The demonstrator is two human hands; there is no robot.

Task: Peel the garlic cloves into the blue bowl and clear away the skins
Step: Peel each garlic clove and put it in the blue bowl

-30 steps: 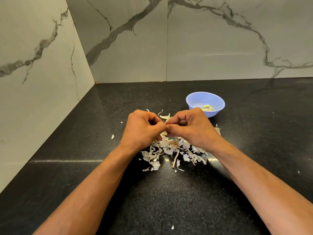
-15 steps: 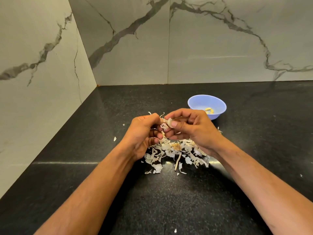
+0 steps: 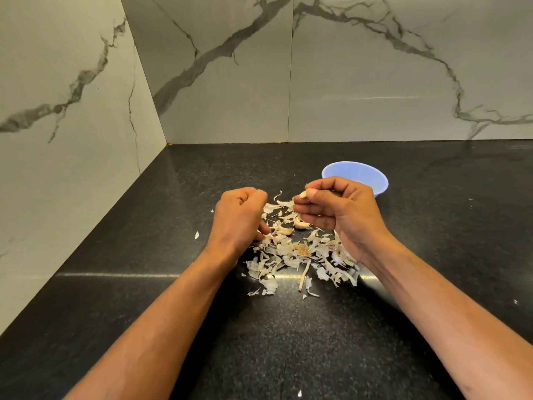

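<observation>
Right hand (image 3: 337,215) fingers pinch a garlic clove (image 3: 303,194) just in front of the blue bowl (image 3: 366,174). Left hand (image 3: 239,217) fingers are curled over the skins (image 3: 288,255), whether holding any I can't tell. The black tabletop (image 3: 288,342) has bare room nearer the person.

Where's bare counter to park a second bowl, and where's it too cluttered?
Free: the black counter left of the left hand, up to the side wall; the strip behind the skins, along the back wall; and right of the blue bowl. Crowded: the pile of skins between the hands, reaching under the right hand, which pinches a clove.
</observation>
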